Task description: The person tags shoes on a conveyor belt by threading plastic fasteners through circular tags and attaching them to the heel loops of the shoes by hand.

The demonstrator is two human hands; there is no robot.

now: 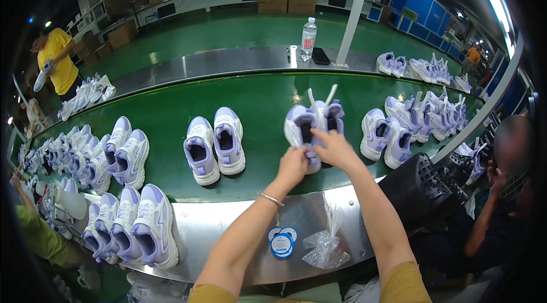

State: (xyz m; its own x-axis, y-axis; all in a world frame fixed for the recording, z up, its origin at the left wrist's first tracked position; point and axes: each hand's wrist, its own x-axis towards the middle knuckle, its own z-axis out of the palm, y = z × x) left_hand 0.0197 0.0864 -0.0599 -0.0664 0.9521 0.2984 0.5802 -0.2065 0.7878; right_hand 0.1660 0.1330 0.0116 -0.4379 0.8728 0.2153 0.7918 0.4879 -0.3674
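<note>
Both my hands reach over the green conveyor belt (262,103) to a pair of white and lilac sneakers (310,123) standing side by side. My left hand (292,166) grips the heel of the near shoe. My right hand (333,148) rests on top of the pair, fingers by the white shoehorn-like sticks (320,103) poking out of the shoes. A metal bangle (270,198) circles my left wrist. Another pair of the same sneakers (215,143) sits to the left on the belt, untouched.
More lilac sneakers lie on the belt at left (122,155), right (387,137) and on the steel ledge (134,226). A crumpled plastic bag (326,244) and round blue stickers (282,242) lie on the ledge. A water bottle (308,38) stands beyond. Other people work at left and right.
</note>
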